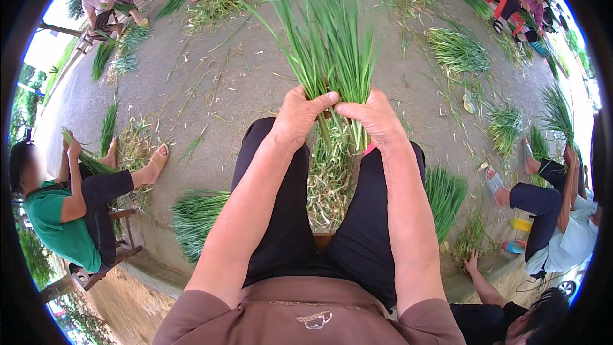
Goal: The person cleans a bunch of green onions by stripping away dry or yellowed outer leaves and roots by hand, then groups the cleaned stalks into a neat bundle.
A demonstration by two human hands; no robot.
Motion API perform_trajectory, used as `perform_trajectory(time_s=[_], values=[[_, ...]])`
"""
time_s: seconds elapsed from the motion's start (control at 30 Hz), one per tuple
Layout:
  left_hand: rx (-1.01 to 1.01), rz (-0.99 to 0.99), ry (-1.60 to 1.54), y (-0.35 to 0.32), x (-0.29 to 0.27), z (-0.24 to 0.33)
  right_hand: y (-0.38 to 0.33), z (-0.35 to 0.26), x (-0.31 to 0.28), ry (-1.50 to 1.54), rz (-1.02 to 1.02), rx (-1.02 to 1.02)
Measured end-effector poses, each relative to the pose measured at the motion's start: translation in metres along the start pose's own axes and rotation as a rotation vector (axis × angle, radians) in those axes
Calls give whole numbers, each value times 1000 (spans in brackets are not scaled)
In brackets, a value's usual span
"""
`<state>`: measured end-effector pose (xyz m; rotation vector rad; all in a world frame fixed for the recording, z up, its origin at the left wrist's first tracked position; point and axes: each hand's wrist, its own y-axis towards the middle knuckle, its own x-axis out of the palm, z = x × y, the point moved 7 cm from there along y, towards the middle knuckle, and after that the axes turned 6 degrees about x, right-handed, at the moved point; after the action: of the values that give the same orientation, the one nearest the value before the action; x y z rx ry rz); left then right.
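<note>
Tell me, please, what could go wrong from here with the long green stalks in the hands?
The long green stalks might slip apart, since their tops fan out above the bare left hand and bare right hand. Some could fall and mix with the loose yellowish plant trimmings below.

Brown short-sleeved shirt (pixel 268 319), pale emblem (pixel 313 321), dark trousers (pixel 361 243)

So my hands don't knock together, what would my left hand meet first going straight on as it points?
Past the greens in its grip, your left hand points ahead and rightward, so it would probably meet your right hand first, close beside it. Exact depth is unclear.
</note>
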<state>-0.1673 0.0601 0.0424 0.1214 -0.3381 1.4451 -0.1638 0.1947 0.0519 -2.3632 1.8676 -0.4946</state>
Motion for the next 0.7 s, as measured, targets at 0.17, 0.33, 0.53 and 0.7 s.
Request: perform_trajectory(time_s=[0.17, 0.33, 0.53, 0.7], values=[[-8, -16, -8, 4, -6, -5, -1, 1, -1, 70, -3, 13], [-4, 73, -163, 6, -16, -7, -1, 0, -14, 326, 66, 96], [-86, 163, -305, 7, -25, -10, -1, -5, -34, 544, 178, -3], [-90, 63, -263, 7, -15, -8, 1, 2, -22, 369, 73, 69]])
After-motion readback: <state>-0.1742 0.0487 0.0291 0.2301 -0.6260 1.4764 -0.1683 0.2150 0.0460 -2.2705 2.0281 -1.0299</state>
